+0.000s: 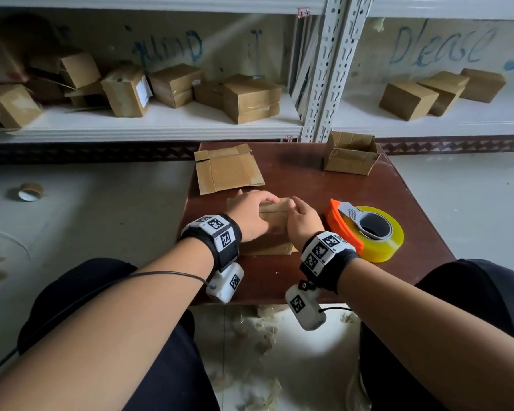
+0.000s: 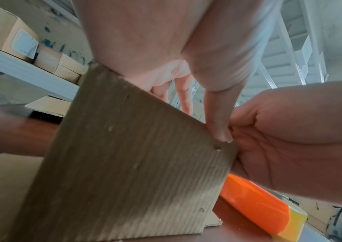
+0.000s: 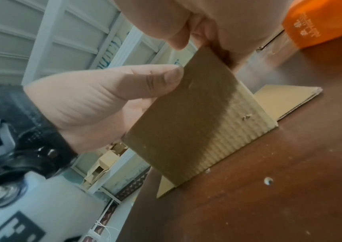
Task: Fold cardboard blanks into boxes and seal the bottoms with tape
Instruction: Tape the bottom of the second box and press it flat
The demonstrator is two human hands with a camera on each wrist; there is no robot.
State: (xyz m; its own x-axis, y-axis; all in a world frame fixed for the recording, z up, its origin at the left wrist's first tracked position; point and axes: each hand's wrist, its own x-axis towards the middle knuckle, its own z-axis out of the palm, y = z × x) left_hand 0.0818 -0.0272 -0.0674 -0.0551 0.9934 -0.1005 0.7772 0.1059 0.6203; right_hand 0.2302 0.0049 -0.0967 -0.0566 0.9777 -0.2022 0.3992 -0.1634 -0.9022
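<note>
Both hands on a cardboard blank [image 1: 272, 229] w/ one panel raised off the tabletop [image 1: 324, 185]. Left hand [image 1: 251, 213] grips the raised panel's top edge, fingers [image 2: 217, 114] curled over it, thumb on the near face. Right hand [image 1: 304, 219] pinches the same panel's right edge, fingers [image 3: 178, 32] clamped on the cardboard. Rest of the blank lies flat under the hands.

Just right of the right-hand fingers: orange tape dispenser [image 1: 343, 223] w/ a yellowish tape roll [image 1: 380, 238], lying on the tabletop. Just beyond the left-hand fingers: stack of flat blanks [image 1: 227, 170]. Farther, beyond and right of the fingers: open-topped box [image 1: 350, 154] at the tabletop's far corner. Well left of the fingers, on the floor: a tape roll core [image 1: 30, 191]. Farthest: shelf [image 1: 161, 126] w/ many small boxes [image 1: 251, 97], some tipped.
</note>
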